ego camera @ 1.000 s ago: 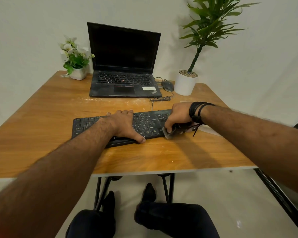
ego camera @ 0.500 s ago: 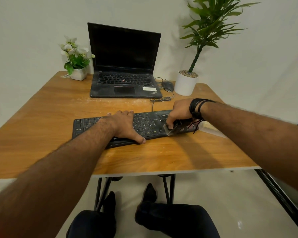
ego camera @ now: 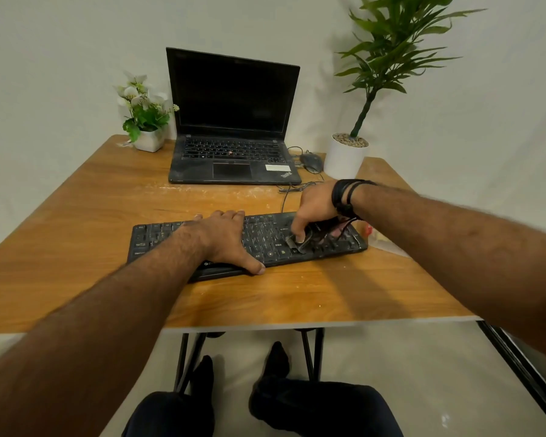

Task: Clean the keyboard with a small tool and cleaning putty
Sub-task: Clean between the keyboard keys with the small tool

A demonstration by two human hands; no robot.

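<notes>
A black keyboard (ego camera: 265, 238) lies across the middle of the wooden table (ego camera: 76, 222). My left hand (ego camera: 224, 238) rests flat on its left-centre keys, fingers straight, thumb on the front edge. My right hand (ego camera: 312, 209) is over the right part of the keyboard, its fingers curled down and pinching a translucent dark lump of cleaning putty (ego camera: 300, 242) against the keys. The putty stretches under my fingers and partly hides the keys there. No small tool can be made out.
A black open laptop (ego camera: 232, 121) stands at the back, with a mouse (ego camera: 311, 161) and cable beside it. A small flower pot (ego camera: 147, 140) is back left, a tall plant in a white pot (ego camera: 344, 159) back right. Pale packaging (ego camera: 379, 239) lies right of the keyboard.
My right hand has moved the putty from the keyboard's front right edge up and left onto the keys. My left hand has stayed where it was.
</notes>
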